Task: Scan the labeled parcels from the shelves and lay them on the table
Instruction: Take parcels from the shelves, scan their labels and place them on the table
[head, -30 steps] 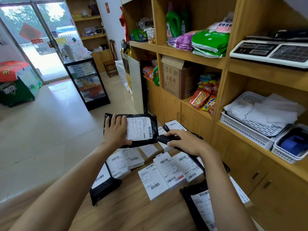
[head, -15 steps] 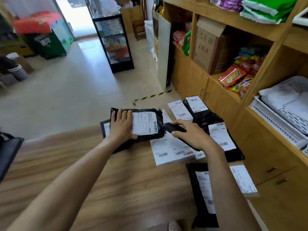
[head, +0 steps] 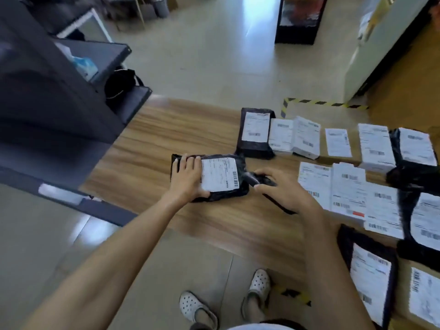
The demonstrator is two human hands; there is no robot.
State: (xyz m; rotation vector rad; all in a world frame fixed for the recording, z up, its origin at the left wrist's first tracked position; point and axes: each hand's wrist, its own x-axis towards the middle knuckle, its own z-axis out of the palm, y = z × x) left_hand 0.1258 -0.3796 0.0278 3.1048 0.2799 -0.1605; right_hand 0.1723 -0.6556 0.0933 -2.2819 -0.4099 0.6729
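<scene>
Gripping the black parcel (head: 221,175) mid-frame over the table (head: 166,139), left hand (head: 188,179) looks steady; right hand (head: 283,194) clutches the scanner (head: 259,179) just right of it, so close it might miss the barcode (head: 235,179).

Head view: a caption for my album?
Left hand holds a black labeled parcel at the wooden table while the right hand grips a black scanner.

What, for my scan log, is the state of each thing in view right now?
black parcel: label up, gripped at its left end by the left hand, at the table.
scanner: gripped in the right hand, nose at the parcel's right end.
laid parcels: flat on the table's right side, labels up, in rows.
</scene>
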